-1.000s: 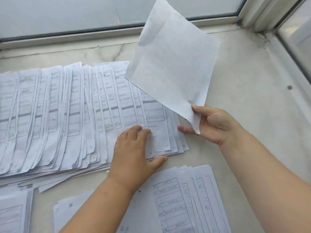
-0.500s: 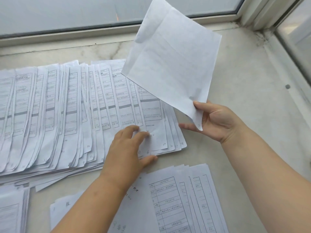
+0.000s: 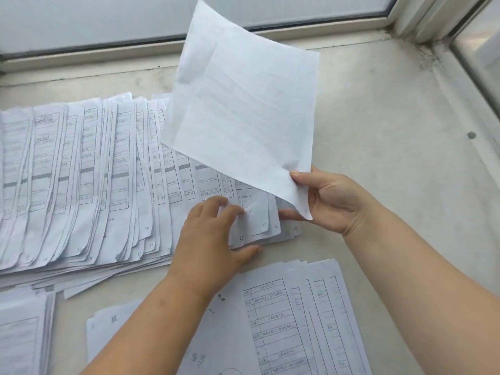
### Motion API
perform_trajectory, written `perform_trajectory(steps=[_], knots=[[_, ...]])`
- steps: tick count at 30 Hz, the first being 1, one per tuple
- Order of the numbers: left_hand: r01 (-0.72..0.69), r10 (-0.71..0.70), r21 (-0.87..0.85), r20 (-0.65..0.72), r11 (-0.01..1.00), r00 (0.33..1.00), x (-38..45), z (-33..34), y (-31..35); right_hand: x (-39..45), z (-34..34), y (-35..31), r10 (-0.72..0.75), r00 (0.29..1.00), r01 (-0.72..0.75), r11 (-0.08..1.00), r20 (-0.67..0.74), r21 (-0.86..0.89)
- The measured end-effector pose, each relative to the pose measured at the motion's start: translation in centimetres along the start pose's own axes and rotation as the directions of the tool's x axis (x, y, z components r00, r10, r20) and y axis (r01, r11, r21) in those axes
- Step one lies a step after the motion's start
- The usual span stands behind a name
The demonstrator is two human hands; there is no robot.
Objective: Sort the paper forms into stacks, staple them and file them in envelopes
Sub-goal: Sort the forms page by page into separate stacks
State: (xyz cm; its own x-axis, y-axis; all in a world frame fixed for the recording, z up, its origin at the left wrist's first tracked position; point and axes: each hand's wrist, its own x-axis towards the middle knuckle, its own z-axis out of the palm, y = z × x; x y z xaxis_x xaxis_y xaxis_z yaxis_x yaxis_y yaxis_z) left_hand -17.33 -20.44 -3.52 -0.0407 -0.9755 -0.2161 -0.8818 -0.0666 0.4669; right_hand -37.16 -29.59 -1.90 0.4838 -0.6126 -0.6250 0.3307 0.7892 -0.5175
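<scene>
A wide fan of printed forms (image 3: 81,185) lies across the left and middle of the pale sill, each sheet overlapping its neighbour. My left hand (image 3: 213,239) rests flat on the fan's right end, fingers spread over the numbered corners. My right hand (image 3: 330,201) pinches the lower corner of a single sheet (image 3: 243,109) and holds it up, blank back towards me, tilted over the fan's right end. A second, smaller spread of forms (image 3: 297,315) lies near me, partly under my left forearm.
Another pile of forms (image 3: 21,334) sits at the lower left edge. A window frame (image 3: 108,52) runs along the back and a second frame (image 3: 460,63) closes the right side. Bare sill (image 3: 392,131) lies to the right of the papers.
The lifted sheet has tilted a little and swung slightly left over the fan. My left hand has stayed on the fan's right end.
</scene>
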Motion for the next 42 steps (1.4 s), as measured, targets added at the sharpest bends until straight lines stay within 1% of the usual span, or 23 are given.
perform_trajectory(steps=[5,9,11,13,14,15,16,18,19,20,21,23,26,29,31,33,34,35,37,38,39,40,42], knots=[[0.027,-0.029,-0.024,-0.083,0.999,0.996,0.2,0.4,0.5,0.5,0.8,-0.3,-0.026,1.000,0.025,0.997,-0.014,-0.070],[0.030,-0.035,-0.054,-0.089,0.998,0.995,-0.2,0.7,0.2,0.9,1.3,-0.1,-0.051,0.999,0.051,0.999,-0.001,-0.014],[0.069,-0.076,-0.065,-0.108,0.995,0.991,-0.3,1.1,0.2,0.9,1.6,0.1,-0.108,0.993,0.109,0.994,-0.040,0.029],[0.133,-0.152,-0.147,-0.133,0.980,0.979,-0.4,1.3,-0.1,0.8,1.8,0.4,-0.182,0.977,0.185,0.983,-0.114,0.018],[0.149,-0.186,-0.232,-0.147,0.961,0.971,-0.5,1.4,-0.3,0.7,1.8,0.6,-0.210,0.967,0.211,0.977,-0.145,-0.003],[0.157,-0.235,-0.356,-0.189,0.921,0.953,-0.6,1.4,-0.6,0.5,1.7,0.8,-0.233,0.958,0.232,0.972,-0.167,-0.024],[0.179,-0.338,-0.497,-0.252,0.849,0.907,-0.8,1.2,-0.6,0.3,1.5,0.9,-0.254,0.950,0.250,0.967,-0.181,-0.043],[0.218,-0.616,-0.735,-0.327,0.642,0.717,-1.0,0.3,-0.4,-0.2,1.1,1.1,-0.292,0.934,0.282,0.956,-0.205,-0.074],[0.209,-0.717,-0.811,-0.324,0.547,0.617,-1.1,-0.1,-0.3,-0.5,0.9,1.2,-0.307,0.925,0.292,0.951,-0.223,-0.098],[0.178,-0.768,-0.856,-0.320,0.485,0.555,-1.2,-0.3,-0.4,-0.7,0.8,1.3,-0.320,0.915,0.295,0.946,-0.245,-0.134],[0.140,-0.788,-0.881,-0.322,0.452,0.525,-1.3,-0.4,-0.7,-0.9,0.6,1.4,-0.326,0.906,0.287,0.942,-0.269,-0.177],[0.100,-0.793,-0.893,-0.333,0.439,0.510,-1.7,-0.3,-1.2,-1.0,0.3,1.6,-0.323,0.897,0.242,0.930,-0.302,-0.275],[0.096,-0.778,-0.870,-0.378,0.484,0.501,-2.0,-0.7,-1.4,-1.1,0.4,1.6,-0.295,0.907,0.152,0.895,-0.301,-0.420],[0.057,-0.765,-0.860,-0.419,0.507,0.489,-1.9,-1.6,-1.4,-0.7,0.7,1.4,-0.269,0.924,0.100,0.857,-0.273,-0.506],[0.018,-0.735,-0.848,-0.449,0.530,0.508,-2.0,-1.9,-1.5,-0.3,1.1,1.3,-0.238,0.937,0.066,0.839,-0.255,-0.541],[-0.029,-0.667,-0.811,-0.501,0.584,0.551,-2.2,-2.0,-1.5,0.2,1.8,1.3,-0.221,0.946,0.043,0.807,-0.235,-0.589],[-0.038,-0.617,-0.784,-0.516,0.620,0.593,-2.2,-1.8,-1.6,0.5,2.0,1.3,-0.221,0.948,0.036,0.791,-0.230,-0.611],[-0.027,-0.551,-0.755,-0.502,0.656,0.667,-2.2,-1.6,-1.7,0.9,2.2,1.3,-0.219,0.947,0.021,0.772,-0.235,-0.635],[0.025,-0.303,-0.613,-0.353,0.790,0.885,-1.8,-0.7,-2.0,1.5,2.7,1.7,-0.231,0.941,-0.006,0.719,-0.247,-0.695],[0.026,-0.153,-0.473,-0.233,0.881,0.960,-1.6,0.0,-2.2,1.8,2.7,2.0,-0.266,0.931,-0.007,0.669,-0.249,-0.743],[0.008,-0.055,-0.320,-0.136,0.947,0.989,-1.4,0.6,-2.4,2.0,2.7,2.4,-0.316,0.914,-0.003,0.621,-0.254,-0.784],[-0.006,-0.012,-0.200,-0.088,0.980,0.996,-1.1,1.2,-2.4,2.1,2.5,2.7,-0.381,0.884,0.006,0.587,-0.270,-0.809],[0.004,-0.011,-0.095,-0.068,0.995,0.998,-0.8,1.6,-2.2,1.9,2.1,3.4,-0.518,0.802,0.069,0.576,-0.298,-0.814]])
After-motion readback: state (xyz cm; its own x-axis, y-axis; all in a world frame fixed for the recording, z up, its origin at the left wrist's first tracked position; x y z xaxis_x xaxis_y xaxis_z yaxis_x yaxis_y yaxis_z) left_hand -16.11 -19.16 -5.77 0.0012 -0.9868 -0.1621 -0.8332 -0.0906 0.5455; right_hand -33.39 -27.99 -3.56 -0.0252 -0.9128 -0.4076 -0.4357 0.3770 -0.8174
